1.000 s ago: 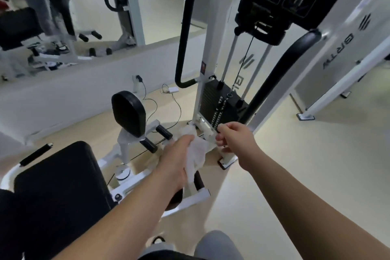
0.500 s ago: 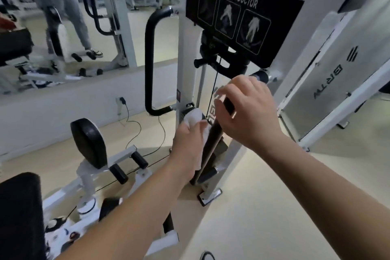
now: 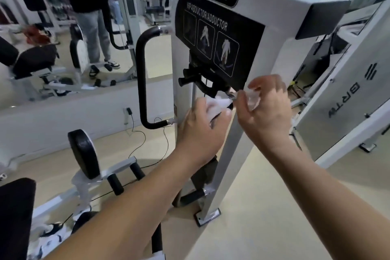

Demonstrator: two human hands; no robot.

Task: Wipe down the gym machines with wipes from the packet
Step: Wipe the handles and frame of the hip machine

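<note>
The white hip abductor/adductor machine [image 3: 276,34] stands in front of me. Its right black handle bar [image 3: 191,196] slopes up to a chrome end under the black placard. My left hand [image 3: 200,131] presses a white wipe [image 3: 217,104] around the top of that bar. My right hand [image 3: 268,112] hovers just right of the bar's end, fingers curled on a second crumpled white wipe [image 3: 253,99]. No wipe packet is visible.
A curved black handle [image 3: 141,78] sits on the machine's left side. A round black pad [image 3: 84,154] and the black seat [image 3: 14,217] are at lower left. A mirror [image 3: 63,27] shows a standing person. Another white machine frame [image 3: 348,99] stands to the right.
Both hands have moved up the right handle bar to its top end. My right hand has come off the bar and now shows a crumpled wipe. The view has tilted upward.
</note>
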